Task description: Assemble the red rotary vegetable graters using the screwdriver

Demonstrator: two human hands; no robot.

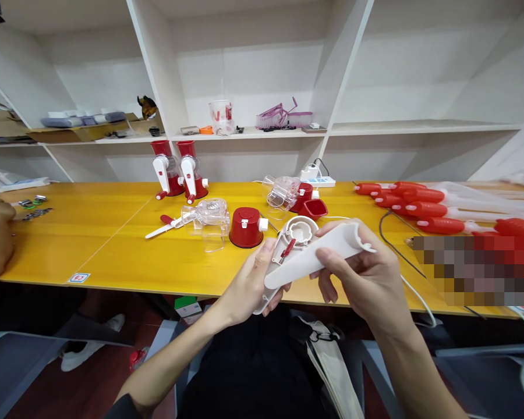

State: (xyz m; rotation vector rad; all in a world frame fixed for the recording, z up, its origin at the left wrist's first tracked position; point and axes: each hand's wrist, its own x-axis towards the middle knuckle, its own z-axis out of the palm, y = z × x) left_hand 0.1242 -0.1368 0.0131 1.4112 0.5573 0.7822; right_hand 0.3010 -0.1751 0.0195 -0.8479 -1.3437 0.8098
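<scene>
While our left grip (258, 273) clasps the hollow white shell (299, 233), our right grip (369, 276) clasps the long white cover (317, 254).
We hold both above the near edge of the desk (126, 250), cover slanting over shell; red base (247, 228) stands beyond, leftward.

Smooth, softly sheened plastic for the white cover (301, 265) and open white housing (300, 230) near the front edge of the worktop (122, 250), of glossy, wood-look finish; glossy plastic for the red base (245, 229); clear, shiny plastic for the chamber (213, 213).
</scene>
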